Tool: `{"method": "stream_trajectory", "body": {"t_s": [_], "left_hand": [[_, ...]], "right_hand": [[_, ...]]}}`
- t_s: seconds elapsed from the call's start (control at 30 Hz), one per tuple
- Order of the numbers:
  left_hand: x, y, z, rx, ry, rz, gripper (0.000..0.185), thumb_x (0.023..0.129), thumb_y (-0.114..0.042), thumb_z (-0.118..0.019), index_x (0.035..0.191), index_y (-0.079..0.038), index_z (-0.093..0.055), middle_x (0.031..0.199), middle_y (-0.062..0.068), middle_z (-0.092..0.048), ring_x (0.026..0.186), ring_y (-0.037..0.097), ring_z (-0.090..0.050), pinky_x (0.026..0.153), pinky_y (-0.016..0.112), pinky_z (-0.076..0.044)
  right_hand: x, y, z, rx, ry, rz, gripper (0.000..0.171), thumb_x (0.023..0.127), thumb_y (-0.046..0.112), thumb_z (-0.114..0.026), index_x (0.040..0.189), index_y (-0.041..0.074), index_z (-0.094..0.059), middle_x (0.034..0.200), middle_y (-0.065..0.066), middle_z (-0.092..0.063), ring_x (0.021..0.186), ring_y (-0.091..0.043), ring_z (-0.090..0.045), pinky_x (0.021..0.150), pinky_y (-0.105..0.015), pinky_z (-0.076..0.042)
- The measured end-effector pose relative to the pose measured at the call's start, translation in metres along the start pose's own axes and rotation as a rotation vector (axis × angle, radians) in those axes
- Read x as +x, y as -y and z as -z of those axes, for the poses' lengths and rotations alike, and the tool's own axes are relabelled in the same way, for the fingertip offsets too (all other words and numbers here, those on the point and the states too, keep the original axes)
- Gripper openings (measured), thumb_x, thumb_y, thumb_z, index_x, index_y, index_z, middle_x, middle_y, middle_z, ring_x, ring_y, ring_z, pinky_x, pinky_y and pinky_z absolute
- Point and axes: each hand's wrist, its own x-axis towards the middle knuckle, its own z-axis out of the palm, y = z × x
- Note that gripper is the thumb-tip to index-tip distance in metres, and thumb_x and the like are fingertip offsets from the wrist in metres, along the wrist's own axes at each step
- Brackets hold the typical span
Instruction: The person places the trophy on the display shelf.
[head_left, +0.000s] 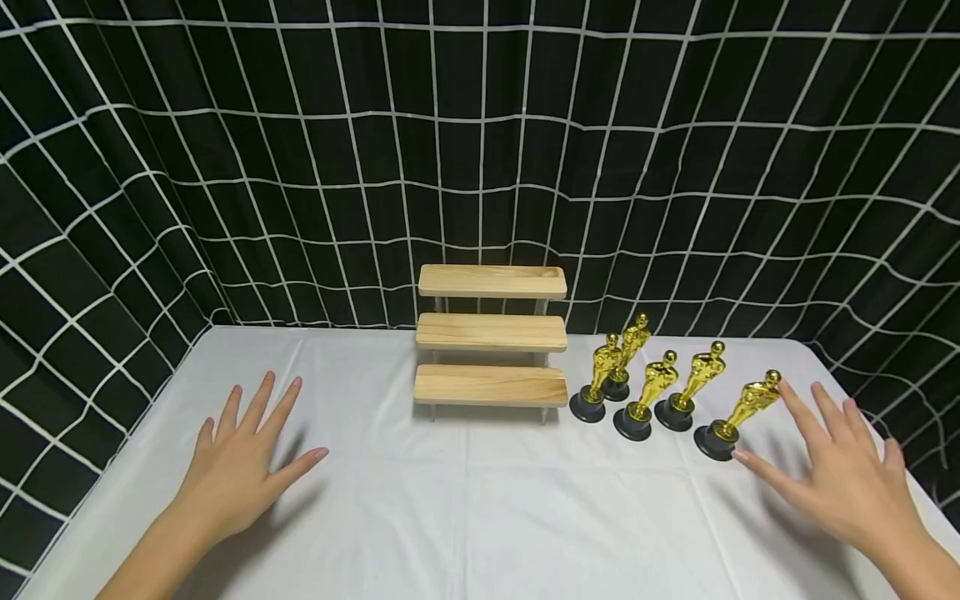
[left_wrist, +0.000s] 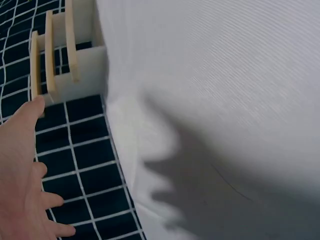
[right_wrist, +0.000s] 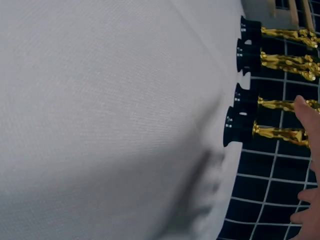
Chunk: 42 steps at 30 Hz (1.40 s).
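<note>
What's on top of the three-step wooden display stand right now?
Nothing: all three steps of the wooden display stand look bare. The five gold trophy figurines stand beside it on the white tablecloth.

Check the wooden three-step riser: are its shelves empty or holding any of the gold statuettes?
Empty. All three steps of the wooden three-step riser are bare; the five gold statuettes on black bases stand upright on the white tablecloth to its right.

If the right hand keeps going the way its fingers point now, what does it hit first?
Most likely the nearest gold trophy: the right hand points forward and left, its index fingertip already beside the figure's head. Whether they touch is unclear.
</note>
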Motion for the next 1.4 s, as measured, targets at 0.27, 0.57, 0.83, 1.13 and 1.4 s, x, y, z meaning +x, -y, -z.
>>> {"method": "stream_trajectory", "body": {"t_s": [0.27,0.57,0.83,1.13,1.4], "left_hand": [[0.01,-0.015,-0.003,-0.025,0.001,-0.045,0.09,0.102,-0.072,-0.048,0.171,-0.023,-0.019,0.174,0.021,-0.021,0.151,0.06,-0.025,0.111,0.084,-0.037],[0.02,-0.028,-0.006,-0.077,0.02,-0.073,0.088,0.104,-0.069,-0.049,0.17,-0.018,-0.022,0.172,0.024,-0.025,0.146,0.061,-0.034,0.108,0.081,-0.043],[0.033,-0.04,-0.009,-0.185,0.034,-0.076,0.086,0.106,-0.063,-0.049,0.17,-0.013,-0.022,0.17,0.026,-0.028,0.147,0.056,-0.038,0.114,0.076,-0.043],[0.055,-0.057,-0.023,-0.343,0.038,-0.112,0.082,0.11,-0.048,-0.053,0.168,-0.002,-0.019,0.167,0.028,-0.033,0.15,0.05,-0.037,0.125,0.068,-0.037],[0.07,-0.073,-0.033,-0.5,0.104,-0.098,0.078,0.112,-0.042,-0.051,0.166,0.004,-0.019,0.165,0.032,-0.033,0.154,0.047,-0.03,0.131,0.064,-0.028]], "right_hand": [[0.006,-0.004,0.002,0.081,-0.078,0.066,0.108,0.09,0.056,-0.078,0.17,0.014,-0.019,0.165,-0.037,-0.025,0.149,-0.061,-0.023,0.1,-0.093,-0.028],[0.012,0.002,0.005,0.256,-0.173,0.11,0.087,0.097,0.029,-0.077,0.166,0.008,-0.029,0.147,-0.044,-0.046,0.133,-0.064,-0.042,0.107,-0.084,-0.035],[0.021,0.01,0.01,0.325,-0.232,0.112,0.07,0.097,0.017,-0.078,0.156,0.0,-0.045,0.127,-0.04,-0.064,0.116,-0.018,-0.069,0.079,-0.003,-0.057],[0.025,0.015,0.009,0.415,-0.247,0.094,0.057,0.096,0.002,-0.076,0.148,-0.005,-0.052,0.118,-0.039,-0.068,0.096,0.038,-0.033,0.07,0.012,-0.041],[0.027,0.016,0.006,0.444,-0.267,0.063,0.051,0.096,-0.001,-0.075,0.143,-0.004,-0.057,0.112,-0.029,-0.074,0.093,0.037,-0.038,0.07,0.011,-0.043]]}}
